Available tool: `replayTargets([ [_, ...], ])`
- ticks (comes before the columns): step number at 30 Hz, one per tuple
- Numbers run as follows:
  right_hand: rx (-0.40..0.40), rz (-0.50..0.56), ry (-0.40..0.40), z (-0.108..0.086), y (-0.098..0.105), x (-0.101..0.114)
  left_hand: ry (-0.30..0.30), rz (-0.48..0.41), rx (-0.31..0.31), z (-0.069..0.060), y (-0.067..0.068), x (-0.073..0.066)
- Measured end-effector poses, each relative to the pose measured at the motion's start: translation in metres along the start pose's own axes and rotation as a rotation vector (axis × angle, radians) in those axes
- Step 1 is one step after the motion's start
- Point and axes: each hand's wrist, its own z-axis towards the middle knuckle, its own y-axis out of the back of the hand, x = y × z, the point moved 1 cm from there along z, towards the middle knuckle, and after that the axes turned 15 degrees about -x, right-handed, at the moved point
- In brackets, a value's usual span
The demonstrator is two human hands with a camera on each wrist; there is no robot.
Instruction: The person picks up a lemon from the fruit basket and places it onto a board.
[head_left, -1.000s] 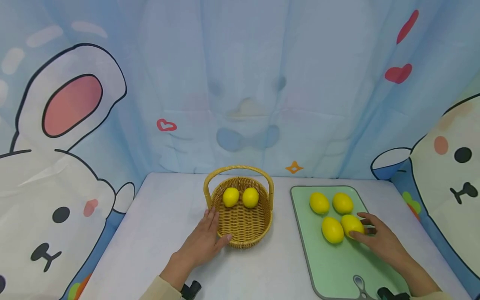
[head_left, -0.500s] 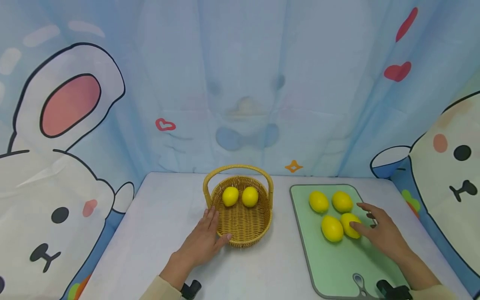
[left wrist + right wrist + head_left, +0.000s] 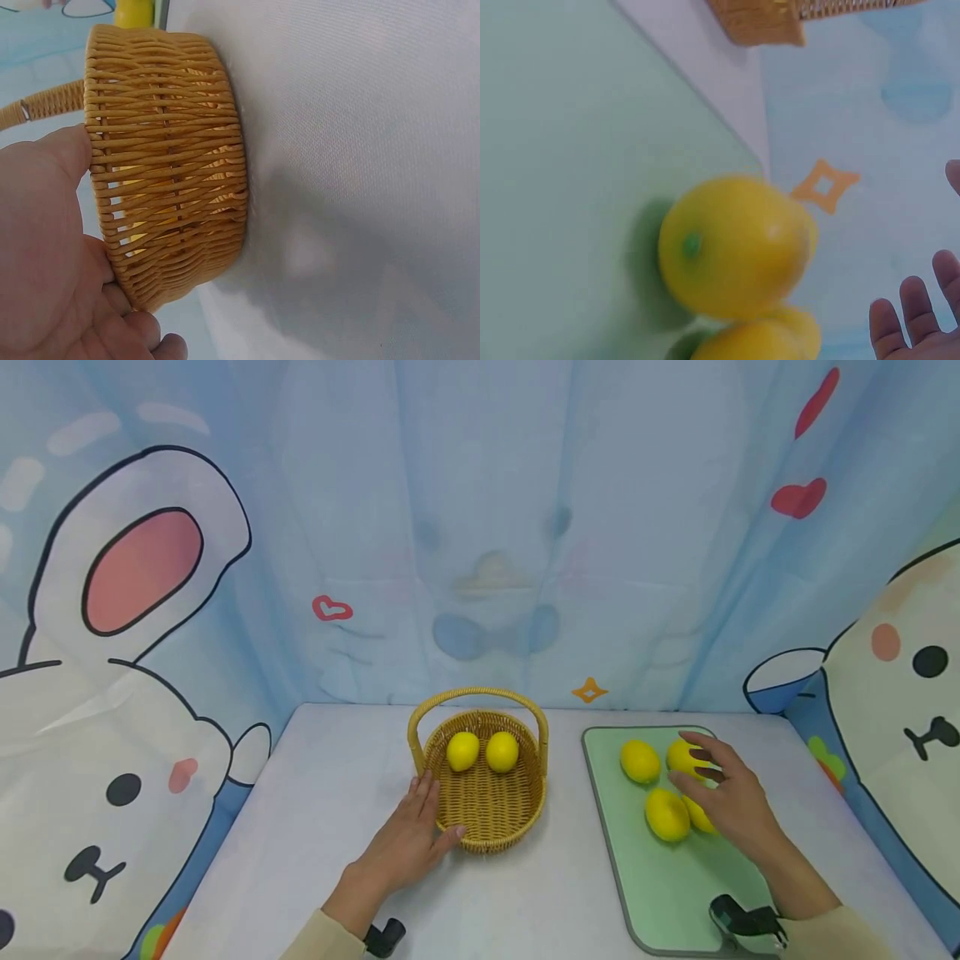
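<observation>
My left hand (image 3: 408,835) rests against the near left side of a round wicker basket (image 3: 487,827), fingers fairly straight and thumb at the rim. In the left wrist view, the thumb touches the basket's wall (image 3: 169,150). Inside it, two yellow lemons (image 3: 462,752) (image 3: 502,752) sit side by side at the back. To the right, my right hand (image 3: 731,797) hovers over a green cutting board (image 3: 675,893) with fingers spread, holding nothing. Several lemons lie there; the far right lemon (image 3: 681,758) and near right lemon (image 3: 697,814) are partly hidden by the hand. A green-tipped lemon (image 3: 735,247) fills the right wrist view.
Beside the far right lemon lies a far left lemon (image 3: 640,762), with a near left lemon (image 3: 667,815) in front. The basket's arched handle (image 3: 477,692) stands up. A white table (image 3: 322,785) bears everything, and a blue printed curtain (image 3: 487,527) hangs behind.
My right hand has moved away from the near right lemon, up and leftward toward the far right one. The lemons and the left hand have stayed put.
</observation>
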Motion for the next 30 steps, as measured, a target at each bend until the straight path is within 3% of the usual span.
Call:
replayTargets([
  [4, -0.008, 0.052, 0.003, -0.002, -0.013, 0.020, 0.000, -0.003, 0.001, 0.000, 0.000, 0.000],
  [8, -0.021, 0.151, 0.058, -0.006, -0.031, 0.045, -0.001, 0.002, 0.000, 0.000, 0.000, 0.000],
  [19, 0.047, 0.305, 0.204, -0.026, -0.098, 0.115, 0.003, 0.009, 0.006, -0.001, 0.001, 0.001],
  [24, 0.152, 0.347, 0.166, -0.032, -0.133, 0.135, -0.004, 0.017, 0.008, 0.000, 0.001, 0.001],
  [30, 0.319, 0.416, 0.078, -0.015, -0.169, 0.150, -0.002, 0.012, 0.008, 0.001, 0.001, 0.001],
])
